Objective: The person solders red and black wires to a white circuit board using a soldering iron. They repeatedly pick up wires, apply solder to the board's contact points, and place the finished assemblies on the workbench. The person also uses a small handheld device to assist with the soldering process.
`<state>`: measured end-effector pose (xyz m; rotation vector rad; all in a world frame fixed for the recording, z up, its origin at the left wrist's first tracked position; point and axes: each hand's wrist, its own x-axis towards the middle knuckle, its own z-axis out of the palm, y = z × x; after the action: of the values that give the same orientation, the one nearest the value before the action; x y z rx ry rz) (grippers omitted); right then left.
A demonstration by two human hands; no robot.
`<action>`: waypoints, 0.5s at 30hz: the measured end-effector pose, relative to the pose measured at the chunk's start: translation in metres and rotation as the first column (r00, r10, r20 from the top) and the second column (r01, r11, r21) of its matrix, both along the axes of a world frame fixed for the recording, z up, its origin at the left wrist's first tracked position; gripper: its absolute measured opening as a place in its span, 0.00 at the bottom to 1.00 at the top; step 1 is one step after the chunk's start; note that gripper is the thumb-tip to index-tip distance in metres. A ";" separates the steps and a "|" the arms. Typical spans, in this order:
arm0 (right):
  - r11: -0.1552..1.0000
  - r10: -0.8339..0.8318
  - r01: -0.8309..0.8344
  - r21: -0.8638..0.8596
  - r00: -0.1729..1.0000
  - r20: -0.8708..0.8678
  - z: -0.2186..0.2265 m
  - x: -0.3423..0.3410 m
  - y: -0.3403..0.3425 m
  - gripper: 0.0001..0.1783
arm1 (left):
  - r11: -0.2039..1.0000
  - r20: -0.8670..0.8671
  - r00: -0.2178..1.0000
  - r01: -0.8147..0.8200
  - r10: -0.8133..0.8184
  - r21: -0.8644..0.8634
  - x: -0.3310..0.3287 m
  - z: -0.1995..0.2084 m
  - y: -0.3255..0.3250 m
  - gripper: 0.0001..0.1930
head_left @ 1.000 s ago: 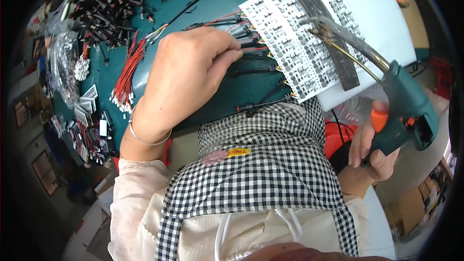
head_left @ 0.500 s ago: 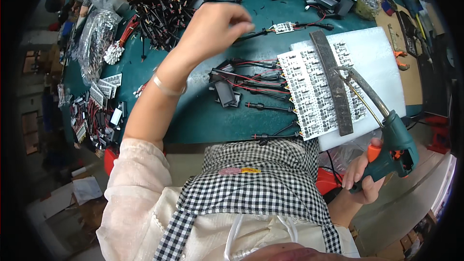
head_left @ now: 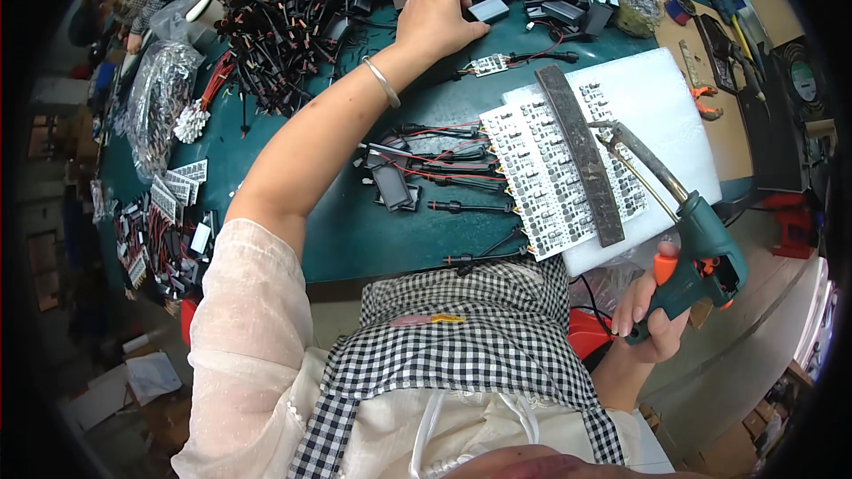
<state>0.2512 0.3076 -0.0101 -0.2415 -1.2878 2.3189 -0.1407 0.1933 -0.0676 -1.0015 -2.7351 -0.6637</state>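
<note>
My left hand [head_left: 435, 22] reaches to the far side of the green table, its thumb and fingers apart, beside a small dark-and-silver casing [head_left: 489, 9]. No object shows in its grip. My right hand [head_left: 652, 310] is wrapped around the handle of a green soldering gun [head_left: 707, 244] with an orange trigger. The gun's metal tip lies over a dark flat bar [head_left: 579, 155], which rests across a panel of white circuit boards [head_left: 524, 160]. That panel sits on a white foam block [head_left: 688, 137]. Several black cables with connectors [head_left: 457, 207] run from its left edge.
One small circuit board [head_left: 491, 65] with leads lies beyond the panel. Tangled black cables [head_left: 280, 31] are heaped at the far left, casings [head_left: 564, 11] along the back. A plastic bag [head_left: 158, 98] and loose boards [head_left: 182, 188] lie left. Orange-handled pliers [head_left: 707, 106] lie right.
My left hand has moved farther away, toward the casings, and its fingers have spread. The view has shifted slightly; my right hand keeps its hold on the soldering gun.
</note>
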 end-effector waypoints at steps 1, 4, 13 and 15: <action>1.000 -0.003 0.003 0.010 1.000 -0.005 0.000 -0.001 0.000 0.41 | 0.998 0.001 0.999 0.032 -0.032 0.053 0.001 0.002 -0.002 0.21; 0.997 -0.043 0.042 0.057 0.999 0.008 0.000 -0.003 -0.002 0.41 | 0.967 0.047 0.986 0.150 -0.163 0.206 0.024 0.026 -0.017 0.19; 0.916 -0.278 0.231 0.329 0.955 0.101 0.002 -0.034 -0.015 0.42 | 0.794 0.353 0.774 0.298 -0.526 0.530 0.142 0.083 -0.055 0.19; 0.895 -0.283 0.239 0.376 0.957 0.065 -0.002 -0.042 -0.018 0.40 | 0.748 0.499 0.632 0.203 -0.593 0.631 0.159 0.080 -0.058 0.19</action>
<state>0.2091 0.2900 -0.0123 -0.4044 -1.6081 1.8230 0.0179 0.1354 0.0121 -1.4682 -2.5019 -2.1236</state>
